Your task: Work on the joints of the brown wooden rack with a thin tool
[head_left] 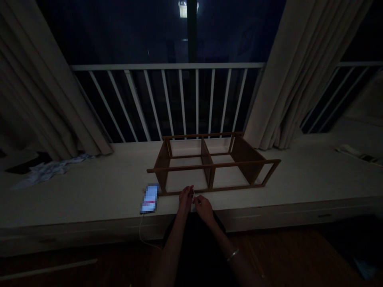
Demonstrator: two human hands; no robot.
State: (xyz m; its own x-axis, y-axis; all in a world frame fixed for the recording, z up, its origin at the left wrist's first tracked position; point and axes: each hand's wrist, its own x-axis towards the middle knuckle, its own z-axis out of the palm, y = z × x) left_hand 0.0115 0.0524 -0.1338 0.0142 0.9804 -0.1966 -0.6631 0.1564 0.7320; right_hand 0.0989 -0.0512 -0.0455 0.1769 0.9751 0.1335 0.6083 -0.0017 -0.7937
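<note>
Both hands are close together at the front edge of the pale window ledge, before a brown wooden shelf frame [213, 175] that lies on its side. My left hand [186, 198] is closed, its fingertips raised near the frame's front rail. My right hand [204, 208] is closed in a pinch, beside the left. Between them shows a small, thin whitish thing [194, 194], too dim to name. It seems to sit in the fingers of both hands. Left of the hands lies a lit phone [149, 198] with a white cable [140, 229] running down from it.
Behind the ledge [119, 175] stands a white railing [167, 66] before a dark window. Beige curtains [275, 79] hang on both sides. Crumpled pale material [49, 171] lies at the left. A pale strip [50, 269] lies on the wooden floor.
</note>
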